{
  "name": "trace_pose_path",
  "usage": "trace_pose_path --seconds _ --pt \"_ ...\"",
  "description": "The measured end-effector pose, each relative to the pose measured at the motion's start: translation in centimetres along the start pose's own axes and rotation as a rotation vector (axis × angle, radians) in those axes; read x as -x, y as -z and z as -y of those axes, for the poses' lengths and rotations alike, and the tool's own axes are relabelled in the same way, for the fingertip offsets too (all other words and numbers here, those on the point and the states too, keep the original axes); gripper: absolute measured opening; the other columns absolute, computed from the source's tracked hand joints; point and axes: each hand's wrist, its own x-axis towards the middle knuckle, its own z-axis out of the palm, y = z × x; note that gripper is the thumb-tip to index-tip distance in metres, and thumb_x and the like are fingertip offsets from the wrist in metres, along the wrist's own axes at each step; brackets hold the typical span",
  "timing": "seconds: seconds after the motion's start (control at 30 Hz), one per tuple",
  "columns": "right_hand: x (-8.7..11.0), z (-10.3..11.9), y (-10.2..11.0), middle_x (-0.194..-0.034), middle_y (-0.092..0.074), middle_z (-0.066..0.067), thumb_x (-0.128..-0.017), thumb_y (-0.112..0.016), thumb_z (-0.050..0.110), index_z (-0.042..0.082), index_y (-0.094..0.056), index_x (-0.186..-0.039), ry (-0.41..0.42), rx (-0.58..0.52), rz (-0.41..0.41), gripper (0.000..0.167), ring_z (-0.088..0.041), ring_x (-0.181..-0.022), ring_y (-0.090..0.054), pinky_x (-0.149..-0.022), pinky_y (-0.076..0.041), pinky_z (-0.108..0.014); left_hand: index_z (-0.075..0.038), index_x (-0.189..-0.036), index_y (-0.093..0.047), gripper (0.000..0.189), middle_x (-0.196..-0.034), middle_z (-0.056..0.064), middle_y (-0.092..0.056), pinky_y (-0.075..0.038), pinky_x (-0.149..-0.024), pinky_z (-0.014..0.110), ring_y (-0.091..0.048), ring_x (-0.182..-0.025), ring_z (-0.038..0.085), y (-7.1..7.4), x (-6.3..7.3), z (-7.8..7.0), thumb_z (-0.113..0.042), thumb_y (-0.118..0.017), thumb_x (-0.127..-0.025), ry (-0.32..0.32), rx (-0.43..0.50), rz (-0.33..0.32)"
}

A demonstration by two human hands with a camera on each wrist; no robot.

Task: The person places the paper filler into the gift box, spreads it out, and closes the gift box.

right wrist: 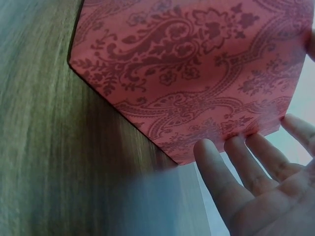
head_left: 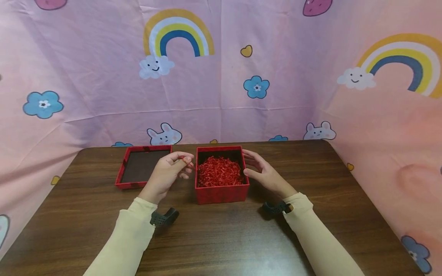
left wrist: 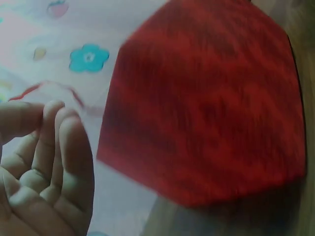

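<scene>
A red patterned box (head_left: 221, 194) stands upright on the table, its top uncovered, with red shredded paper (head_left: 220, 171) filling much of it. Just left of its rim, my left hand (head_left: 168, 171) pinches a thin strip of the red paper (head_left: 186, 161) between thumb and fingertips. The same strip shows as a thin red curl (left wrist: 59, 84) above the fingers in the left wrist view. My right hand (head_left: 264, 174) steadies the box's right side, thumb near the top rim. In the right wrist view, fingertips (right wrist: 206, 147) rest against the box's patterned wall (right wrist: 192, 73).
The box's red lid (head_left: 141, 168) lies inside-up at the left, dark lining showing, partly behind my left hand. Both rest on a brown wooden table (head_left: 221, 237). A pastel cloth backdrop (head_left: 221, 84) with rainbows and flowers hangs behind the table's back edge.
</scene>
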Motion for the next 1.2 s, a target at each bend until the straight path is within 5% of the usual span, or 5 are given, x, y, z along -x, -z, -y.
trace_pose_path --seconds 0.27,0.57,0.8,1.0,1.2 --pt "-0.1 0.0 -0.1 -0.162 -0.038 -0.017 -0.102 -0.064 0.011 0.012 -0.032 -0.161 -0.003 -0.016 0.006 0.067 -0.042 -0.146 -0.039 -0.115 -0.039 -0.056 -0.012 -0.124 -0.072 0.025 -0.106 0.001 -0.077 -0.057 -0.089 0.039 -0.071 -0.103 0.02 -3.9 -0.2 -2.8 -0.019 -0.067 -0.102 -0.11 -0.413 0.1" --pt "-0.2 0.0 0.1 -0.161 -0.037 -0.021 -0.101 -0.065 0.009 0.01 -0.032 -0.161 0.003 -0.019 -0.003 0.068 -0.043 -0.146 -0.039 -0.116 -0.034 -0.061 -0.015 -0.118 -0.071 0.024 -0.111 0.003 -0.068 -0.054 -0.092 0.043 -0.063 -0.104 0.024 -2.2 -0.2 -2.5 -0.027 -0.075 -0.097 -0.226 -0.667 -0.066" --pt "-0.2 -0.3 -0.1 -0.162 -0.036 -0.021 -0.101 -0.066 0.013 0.01 -0.032 -0.161 0.002 -0.03 0.005 0.069 -0.043 -0.147 -0.038 -0.116 -0.034 -0.063 -0.005 -0.141 -0.057 0.05 -0.129 0.019 -0.064 -0.05 -0.1 0.05 -0.062 -0.119 0.035 5.0 0.6 -2.5 -0.037 -0.066 -0.103 -0.161 -0.582 -0.205" --pt "-0.1 -0.5 -0.4 -0.162 -0.035 -0.021 -0.102 -0.064 0.009 0.009 -0.031 -0.161 0.003 -0.06 0.003 0.068 -0.042 -0.148 -0.037 -0.117 -0.035 -0.06 -0.005 -0.15 -0.048 0.062 -0.13 0.022 -0.065 -0.048 -0.081 0.024 -0.063 -0.11 0.017 13.4 2.1 -1.4 -0.044 -0.06 -0.103 -0.041 -0.682 -0.305" --pt "0.1 -0.3 -0.3 -0.163 -0.035 -0.019 -0.102 -0.064 0.012 0.011 -0.031 -0.162 0.003 -0.081 -0.005 0.069 -0.04 -0.149 -0.035 -0.116 -0.037 -0.059 0.002 -0.158 -0.032 0.078 -0.138 0.033 -0.056 -0.05 -0.082 0.056 -0.053 -0.124 0.051 19.0 3.6 0.9 -0.053 -0.048 -0.105 0.155 -0.783 -0.343"
